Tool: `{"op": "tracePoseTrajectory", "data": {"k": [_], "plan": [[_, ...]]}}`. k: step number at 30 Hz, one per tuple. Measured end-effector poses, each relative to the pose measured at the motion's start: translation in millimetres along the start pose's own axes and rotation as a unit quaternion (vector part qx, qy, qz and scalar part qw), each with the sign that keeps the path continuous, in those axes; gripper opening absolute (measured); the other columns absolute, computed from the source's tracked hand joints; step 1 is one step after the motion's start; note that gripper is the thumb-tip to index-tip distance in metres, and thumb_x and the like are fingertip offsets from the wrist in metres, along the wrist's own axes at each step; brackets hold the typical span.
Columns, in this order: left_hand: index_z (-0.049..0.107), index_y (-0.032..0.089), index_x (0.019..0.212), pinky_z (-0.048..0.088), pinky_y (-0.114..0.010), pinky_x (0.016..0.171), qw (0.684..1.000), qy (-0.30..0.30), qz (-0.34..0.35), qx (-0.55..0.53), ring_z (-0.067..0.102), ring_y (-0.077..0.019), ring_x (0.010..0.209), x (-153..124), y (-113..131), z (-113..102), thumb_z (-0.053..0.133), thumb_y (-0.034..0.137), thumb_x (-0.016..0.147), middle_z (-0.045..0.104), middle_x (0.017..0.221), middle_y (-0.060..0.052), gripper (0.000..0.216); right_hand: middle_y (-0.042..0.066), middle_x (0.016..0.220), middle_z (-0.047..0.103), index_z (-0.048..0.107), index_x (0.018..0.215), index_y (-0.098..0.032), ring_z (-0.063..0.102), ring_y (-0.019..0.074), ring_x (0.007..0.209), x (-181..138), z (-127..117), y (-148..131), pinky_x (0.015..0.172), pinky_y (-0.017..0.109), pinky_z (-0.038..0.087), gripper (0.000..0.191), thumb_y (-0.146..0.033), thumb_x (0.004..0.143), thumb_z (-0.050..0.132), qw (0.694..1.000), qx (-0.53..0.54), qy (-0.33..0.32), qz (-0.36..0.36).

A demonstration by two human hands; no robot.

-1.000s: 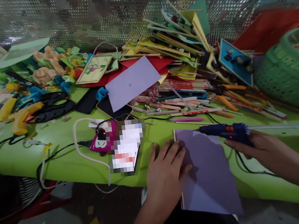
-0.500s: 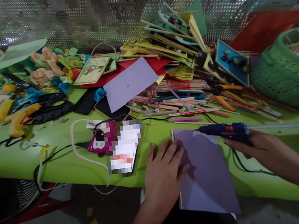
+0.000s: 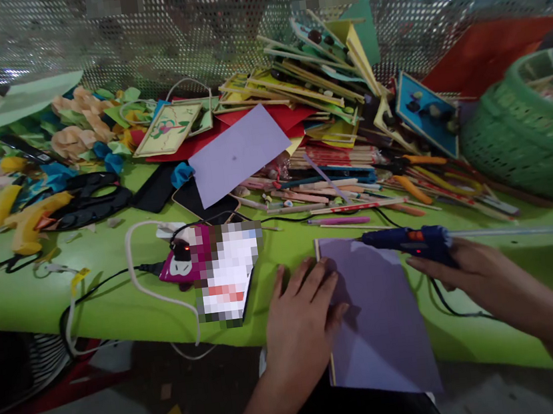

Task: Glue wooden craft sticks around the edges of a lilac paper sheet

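Steadied purple sheet (image 3: 380, 335) under spread left hand (image 3: 297, 318) and gripped blue glue gun (image 3: 406, 239) in right hand (image 3: 473, 267), with pale strip (image 3: 317, 250) along one edge, others apparently left bare.

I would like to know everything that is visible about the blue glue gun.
The glue gun has a dark blue, plastic-looking body with an orange-red patch and a small lit red light. A pale, translucent stick extends from its rear towards the picture's right edge. Held sideways in the right hand, which mostly hides its handle, it points its nozzle left, over the purple sheet near the sheet's upper edge; whether they touch is unclear.
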State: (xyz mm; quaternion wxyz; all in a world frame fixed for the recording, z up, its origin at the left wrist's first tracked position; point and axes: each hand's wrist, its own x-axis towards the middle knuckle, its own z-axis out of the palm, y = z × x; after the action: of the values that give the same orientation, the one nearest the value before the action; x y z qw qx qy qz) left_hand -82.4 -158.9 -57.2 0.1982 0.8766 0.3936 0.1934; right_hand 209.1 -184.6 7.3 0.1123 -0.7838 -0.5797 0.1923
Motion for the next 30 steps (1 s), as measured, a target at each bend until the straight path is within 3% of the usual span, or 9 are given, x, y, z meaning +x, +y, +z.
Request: {"op": "tracePoseTrajectory", "data": {"k": [10,15,22,30], "plan": [[0.062,0.027,0.142,0.038,-0.063,0.125,1.000,0.003,0.001,-0.003,0.051,-0.0271,0.148,-0.9,0.5,0.4,0.054,0.038,0.109,0.057,0.158,-0.001,0.036,-0.001,0.046,0.048,0.050,0.053,-0.029,0.048,0.0206,0.045,-3.7,-4.5,9.2,0.048,0.035,0.037,0.060,-0.084,0.078,0.050,1.000,0.001,0.020,0.009],[0.061,0.027,0.143,0.037,-0.063,0.125,1.000,0.001,0.001,-0.004,0.050,-0.0272,0.149,0.0,0.0,0.2,0.054,0.039,0.108,0.058,0.158,-0.002,0.037,0.001,0.049,0.054,0.049,0.052,-0.029,0.053,0.0227,0.048,-0.4,-2.1,3.0,0.051,0.037,0.041,0.061,-0.085,0.077,0.051,1.000,0.000,0.007,0.002],[0.062,0.027,0.142,0.038,-0.062,0.125,1.000,0.005,0.005,0.003,0.051,-0.0284,0.148,0.7,0.6,0.3,0.057,0.037,0.107,0.059,0.157,-0.003,0.037,0.001,0.048,0.052,0.049,0.051,-0.029,0.052,0.0215,0.047,-7.3,-2.2,18.4,0.050,0.036,0.040,0.063,-0.086,0.079,0.049,1.000,-0.009,0.026,0.008],[0.063,0.026,0.142,0.038,-0.063,0.124,1.000,0.008,0.008,0.002,0.052,-0.0280,0.147,-0.1,0.8,0.2,0.055,0.037,0.108,0.060,0.156,-0.004,0.037,0.001,0.048,0.053,0.051,0.053,-0.029,0.054,0.0229,0.048,-1.4,-1.9,2.1,0.052,0.037,0.043,0.060,-0.084,0.077,0.051,1.000,-0.004,0.011,-0.005]]}}
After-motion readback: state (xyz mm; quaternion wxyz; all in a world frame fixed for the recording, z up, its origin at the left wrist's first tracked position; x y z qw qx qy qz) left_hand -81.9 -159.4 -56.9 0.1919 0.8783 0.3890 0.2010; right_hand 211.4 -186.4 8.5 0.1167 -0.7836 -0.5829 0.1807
